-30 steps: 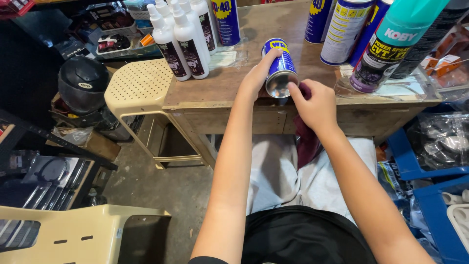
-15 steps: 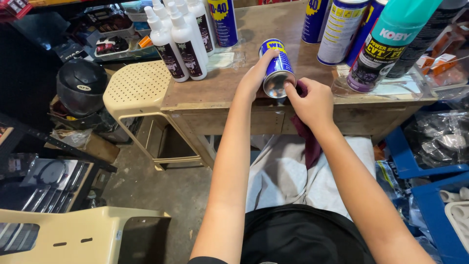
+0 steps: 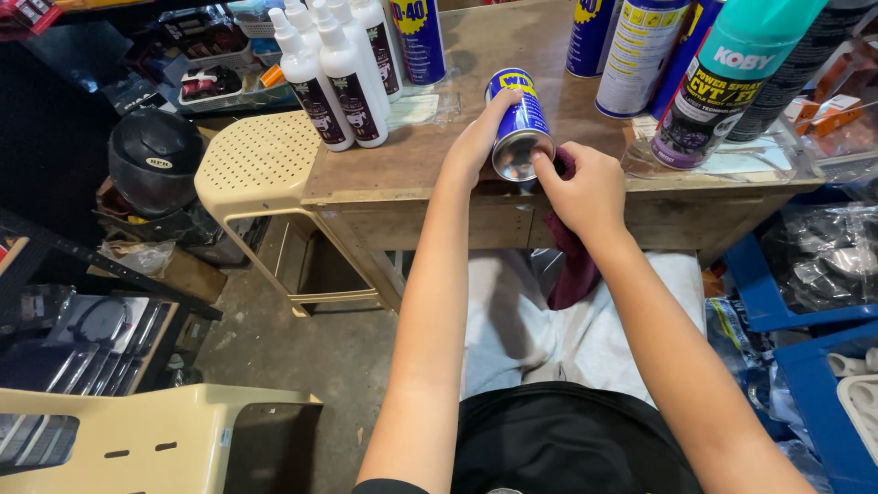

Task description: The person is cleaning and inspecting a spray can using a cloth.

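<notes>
From the head view, we hold a small blue can (image 3: 519, 128) tipped over at the front edge of the wooden tabletop (image 3: 430, 160). Our left hand (image 3: 476, 142) wraps around its body from the left, fingers closed on the can. Our right hand (image 3: 585, 187) is clenched on a dark red rag (image 3: 572, 265), pressing a bunched corner of it against the can's shiny bottom rim, while the rest of the rag hangs down past the tabletop edge over our lap.

To wipe well, we judge it best to keep the left grip firm so the can cannot roll, and to turn the can a little at a time so the rag reaches the whole rim, not one spot.

The can lies tilted, nearly on its side. Its long axis runs from its top, which faces away from us and slightly left, to its round metal base, which faces back toward us and a little down. White bottles (image 3: 343, 78) stand well to the left; taller spray cans (image 3: 722, 91) stand to the right, apart from our hands.
</notes>
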